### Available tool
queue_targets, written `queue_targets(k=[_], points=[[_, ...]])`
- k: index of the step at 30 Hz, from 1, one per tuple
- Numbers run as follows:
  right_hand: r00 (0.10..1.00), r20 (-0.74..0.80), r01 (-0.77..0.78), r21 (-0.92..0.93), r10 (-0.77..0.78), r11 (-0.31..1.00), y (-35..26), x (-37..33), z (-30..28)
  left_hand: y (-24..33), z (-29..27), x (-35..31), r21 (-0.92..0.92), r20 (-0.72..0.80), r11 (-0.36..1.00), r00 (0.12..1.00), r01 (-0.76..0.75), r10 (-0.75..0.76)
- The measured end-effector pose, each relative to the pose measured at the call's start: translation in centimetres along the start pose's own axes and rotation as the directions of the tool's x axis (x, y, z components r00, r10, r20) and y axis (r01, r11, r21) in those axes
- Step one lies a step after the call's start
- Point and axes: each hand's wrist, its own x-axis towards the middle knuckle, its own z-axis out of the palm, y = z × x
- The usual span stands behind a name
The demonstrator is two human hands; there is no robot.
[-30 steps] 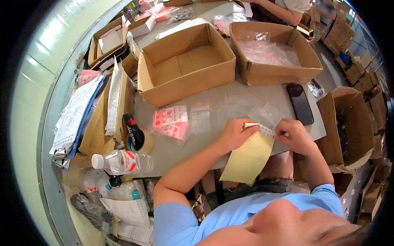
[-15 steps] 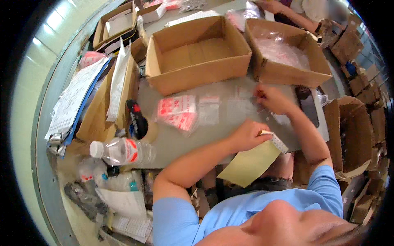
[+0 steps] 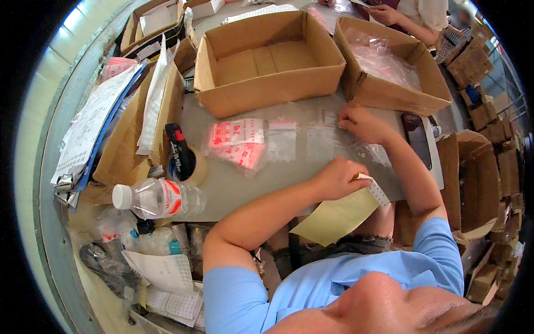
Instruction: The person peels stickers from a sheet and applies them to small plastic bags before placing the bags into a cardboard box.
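My left hand [image 3: 340, 179] is closed on a yellow sheet of label backing [image 3: 336, 220], which hangs over the table's front edge. A strip of small white labels [image 3: 378, 191] shows along the sheet's right end. Farther off, my right hand [image 3: 364, 126] has its fingertips pinched together low over the table, by the right edge of a small clear bag [image 3: 321, 142]; what they hold, if anything, is too small to make out. A second clear zip bag [image 3: 282, 142] lies to its left, beside a stack of red-printed bags [image 3: 236, 142].
An open cardboard box [image 3: 267, 92] stands behind the bags; another box [image 3: 395, 100] holds clear bags. At left are a water bottle [image 3: 158, 198], a tape roll [image 3: 196, 173], a black marker [image 3: 179, 150] and a clipboard [image 3: 92, 131]. A phone [image 3: 417, 142] lies right. A co-worker's hand [image 3: 384, 15] holds paper.
My right hand has moved slightly left and away from me, toward the clear bag. My left hand keeps hold of the yellow sheet. The co-worker's hand has shifted and now holds paper.
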Motion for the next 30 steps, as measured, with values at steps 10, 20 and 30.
queue_targets(k=[10,20,30], points=[[0.932,-0.361,-0.032,0.001,0.03,0.999,-0.6,-4.6,-0.7,-0.1,-0.5,0.5,-0.127,-0.199,0.983,0.967,0.136,-0.16],[0.981,-0.191,0.075,0.178,-0.04,0.981,-2.6,-11.9,-1.0,0.1,-1.2,0.6,-0.143,-0.29,0.972,0.931,0.185,-0.22],[0.963,-0.271,0.007,0.03,0.001,1.0,-2.8,-12.4,0.3,-0.3,-1.2,0.4,-0.194,-0.244,0.961,0.939,0.197,-0.242]])
